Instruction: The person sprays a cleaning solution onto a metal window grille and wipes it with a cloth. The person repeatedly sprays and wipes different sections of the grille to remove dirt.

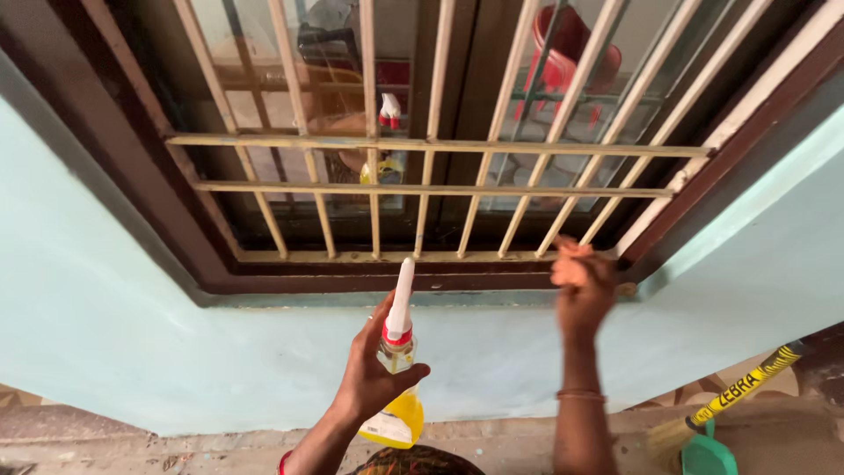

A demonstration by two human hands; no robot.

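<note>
The left hand (374,374) has its grip wrapped round a yellow spray bottle (396,378). The right hand (582,286), fingers curled closed, touches the window grille (440,189).

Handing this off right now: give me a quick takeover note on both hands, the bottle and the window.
Left hand: holds the spray bottle upright below the sill, white nozzle up, yellow liquid in it.
Right hand: raised at the lower right of the window grille, fingers at the bottom bars; whether it holds anything cannot be told.
Window glass shut behind the bars. A broom lies at lower right.
No sign of spraying or wiping shows.
</note>
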